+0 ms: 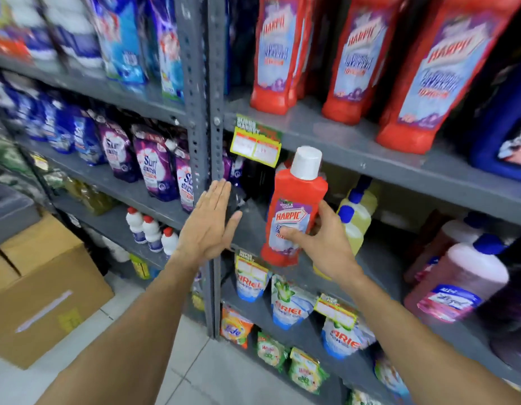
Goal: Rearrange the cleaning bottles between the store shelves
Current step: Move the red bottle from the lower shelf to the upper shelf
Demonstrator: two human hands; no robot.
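Right grip point(317, 238) is closed low on the red bottle point(294, 211) (top-heavy, so tipping off the shelf edge point(370, 168) is risked); left grip point(209, 226) is open.

What I can't make out from here

My right hand point(326, 244) covers the lower right of the Harpic bottle point(294, 211), so the small print under the brand name is lost, and my fingers behind it are hidden. The price tags point(255, 147) are too blurred to read (same for the ones lower down). The top-shelf Harpic bottles point(355, 59) are cut off by the top edge, caps out of view. The dark space behind my left hand point(208, 226) holds something I can't identify.
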